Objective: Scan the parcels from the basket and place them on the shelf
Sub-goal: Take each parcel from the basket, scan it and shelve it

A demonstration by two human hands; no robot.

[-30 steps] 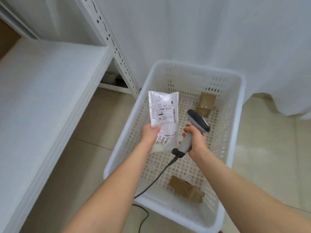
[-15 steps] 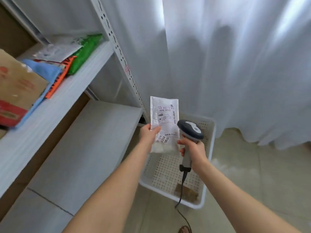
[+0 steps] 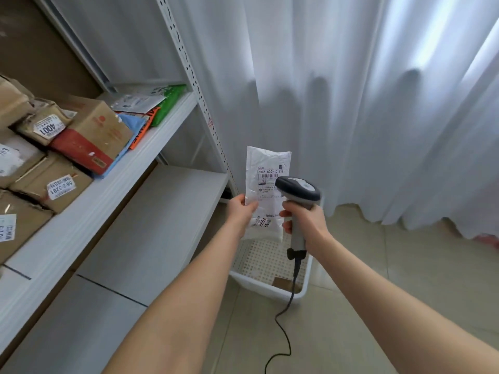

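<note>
My left hand (image 3: 241, 211) pinches a white padded parcel (image 3: 266, 184) by its left edge and holds it upright, label facing me. My right hand (image 3: 305, 220) grips the handle of a grey corded barcode scanner (image 3: 297, 190), whose head overlaps the parcel's right side. Below both hands the white perforated basket (image 3: 270, 288) stands on the floor with a brown parcel (image 3: 283, 282) partly visible at its near end. The white shelf (image 3: 121, 174) to the left carries several parcels.
Cardboard boxes (image 3: 89, 136) with number labels and flat mailers (image 3: 140, 103) fill the upper shelf board. A lower shelf board (image 3: 151, 225) lies beneath it. A perforated shelf upright (image 3: 199, 90) stands just left of the parcel. White curtains (image 3: 351, 103) hang behind; the scanner cable (image 3: 283, 330) trails over the tiled floor.
The view has risen from the basket to the shelf, bringing the boxes on the upper board into sight. Both hands keep their hold on parcel and scanner, now higher above the basket.
</note>
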